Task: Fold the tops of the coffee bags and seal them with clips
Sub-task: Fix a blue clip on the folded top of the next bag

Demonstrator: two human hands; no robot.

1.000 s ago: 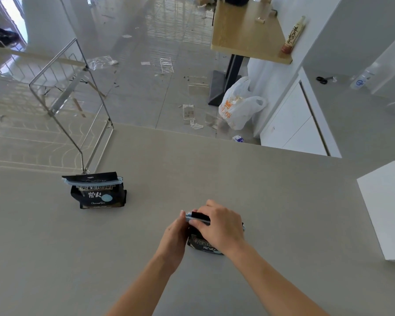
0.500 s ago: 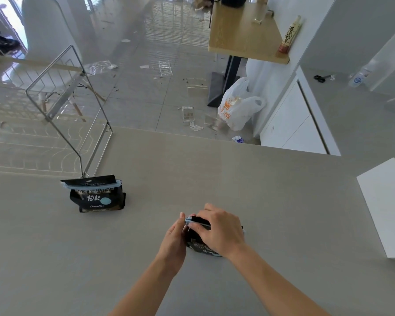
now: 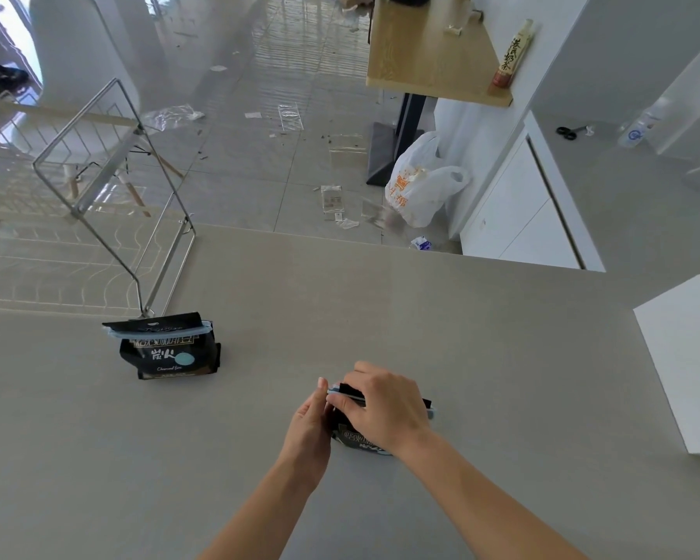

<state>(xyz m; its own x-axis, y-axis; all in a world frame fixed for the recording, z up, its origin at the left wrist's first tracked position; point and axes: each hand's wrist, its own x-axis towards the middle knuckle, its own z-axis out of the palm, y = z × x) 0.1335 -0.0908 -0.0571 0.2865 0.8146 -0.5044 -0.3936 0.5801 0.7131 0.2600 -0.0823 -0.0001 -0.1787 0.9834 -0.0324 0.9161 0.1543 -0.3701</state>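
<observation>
hands [image 3: 356, 414] on coffee bag [image 3: 358, 440] — mid-counter [image 3: 461, 337]

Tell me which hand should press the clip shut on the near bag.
Right, probably. The right hand already lies over the clip along the near bag's folded top; the left hand only steadies its left end.

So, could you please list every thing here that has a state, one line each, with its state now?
Left coffee bag: upright on the counter, top folded, blue clip across it.
Near coffee bag: upright, top folded, both hands on it.
Second blue clip: on the near bag's fold; whether fully shut is hidden.
Left hand: against the bag's left end.
Right hand: fingers curled over the clip.
Wire rack: standing, tilted.
</observation>
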